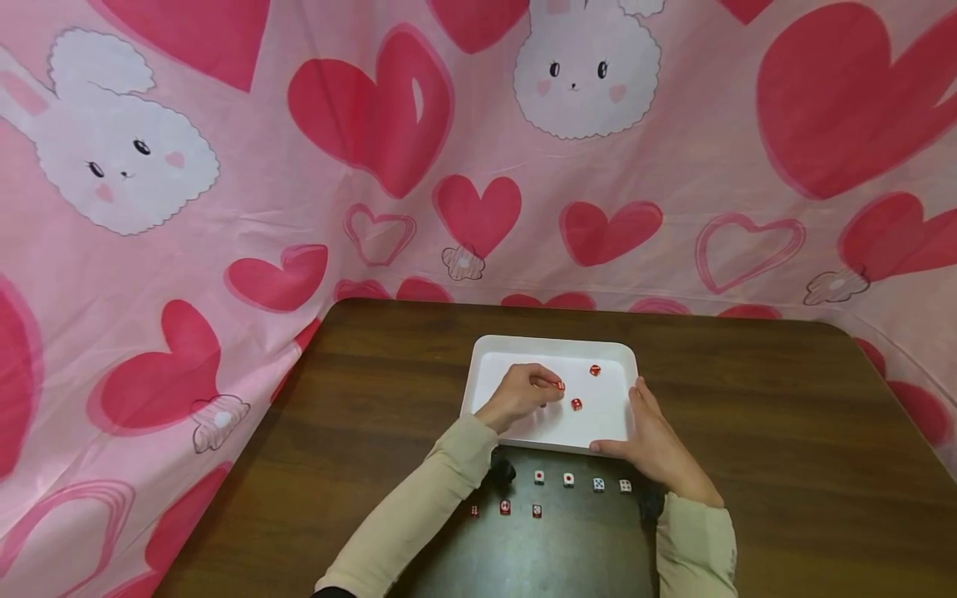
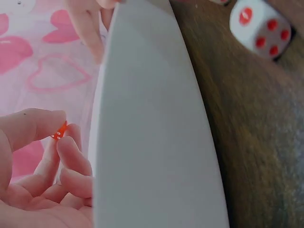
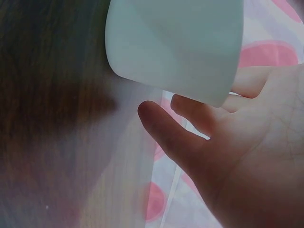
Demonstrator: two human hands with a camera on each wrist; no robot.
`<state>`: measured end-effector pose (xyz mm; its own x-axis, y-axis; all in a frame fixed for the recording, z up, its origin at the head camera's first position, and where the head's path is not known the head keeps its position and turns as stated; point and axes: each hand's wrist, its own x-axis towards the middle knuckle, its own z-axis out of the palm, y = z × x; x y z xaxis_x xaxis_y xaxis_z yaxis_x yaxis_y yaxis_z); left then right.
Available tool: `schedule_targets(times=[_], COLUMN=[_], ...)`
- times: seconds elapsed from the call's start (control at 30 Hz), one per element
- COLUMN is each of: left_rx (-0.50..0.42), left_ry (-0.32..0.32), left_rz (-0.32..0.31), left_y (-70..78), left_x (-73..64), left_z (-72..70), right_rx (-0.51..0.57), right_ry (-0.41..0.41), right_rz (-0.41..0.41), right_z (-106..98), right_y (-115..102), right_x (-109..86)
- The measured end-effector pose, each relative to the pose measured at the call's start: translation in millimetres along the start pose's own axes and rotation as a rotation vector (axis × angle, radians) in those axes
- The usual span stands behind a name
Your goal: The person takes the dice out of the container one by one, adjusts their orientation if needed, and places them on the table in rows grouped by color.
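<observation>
My left hand (image 1: 521,392) is over the white tray (image 1: 478,363), pinching a red die (image 2: 59,131) between thumb and fingertips. Inside the tray lie two more red dice, one (image 1: 576,404) close to that hand and another (image 1: 595,370) nearer the far right corner. At the tray's near right corner is my right hand (image 1: 654,438), its thumb along the front wall and its fairly straight fingers against the right side. In the right wrist view, the fingers (image 3: 166,133) stretch past the tray's outer wall (image 3: 173,52).
In front of the tray, several white dice (image 1: 569,480) form a row. Closer to me sits a row of three red dice (image 1: 505,507). All stand on a dark wooden table (image 1: 374,399), with a pink heart-patterned cloth (image 1: 404,224) hanging behind.
</observation>
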<state>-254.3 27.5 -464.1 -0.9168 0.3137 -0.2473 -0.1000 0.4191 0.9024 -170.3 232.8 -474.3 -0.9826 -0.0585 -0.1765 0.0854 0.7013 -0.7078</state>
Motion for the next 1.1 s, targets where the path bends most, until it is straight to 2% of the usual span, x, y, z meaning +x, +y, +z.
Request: schedule_targets(times=[0.67,1.1], left_rx=[-0.078,-0.08], left_ry=[-0.053,-0.084], left_rz=[0.022,0.072], left_y=[3.1,1.8], left_x=[-22.0,-40.8], left_z=[-5.3,-6.4], right_rx=[-0.013,-0.001], right_ry=[0.041,0.005], right_rz=[-0.054,0.001], right_z=[2.3,2.2], right_y=[2.5,2.7], right_x=[0.1,2.6])
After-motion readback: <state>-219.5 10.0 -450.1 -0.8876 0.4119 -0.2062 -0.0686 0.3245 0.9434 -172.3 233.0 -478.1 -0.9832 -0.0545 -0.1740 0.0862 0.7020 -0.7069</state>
